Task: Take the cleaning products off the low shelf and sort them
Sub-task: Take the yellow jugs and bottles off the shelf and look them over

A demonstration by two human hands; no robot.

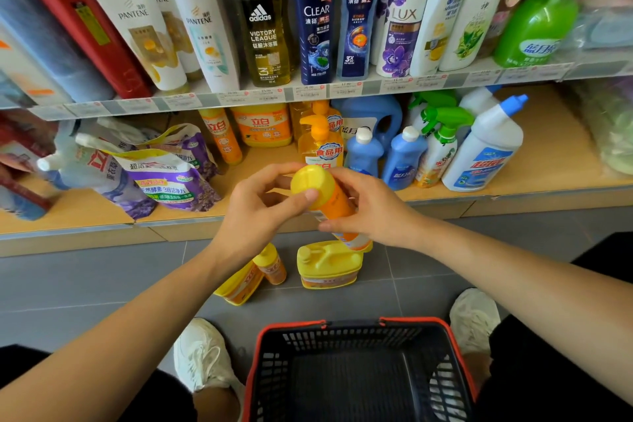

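Basket (260,349) waits; three products (327,264) on floor (102,284); fingers (310,196) of left hand (253,216) and right hand (371,211) grasp a bottle (337,202); shelf (548,181) mostly full.

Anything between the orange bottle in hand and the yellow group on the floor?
Nothing visible. The left hand and right hand hold the yellow-capped orange plastic bottle just over the squat yellow plastic jug.

Centre: dish-soap bottle (337,204) orange, yellow cap. Near floor: jug (327,262) yellow. Nearest: basket (342,336) black mesh, red rim. Left: pouches (171,178) purple, lavender print. Right: cleaner bottle (489,144) white, blue cap.
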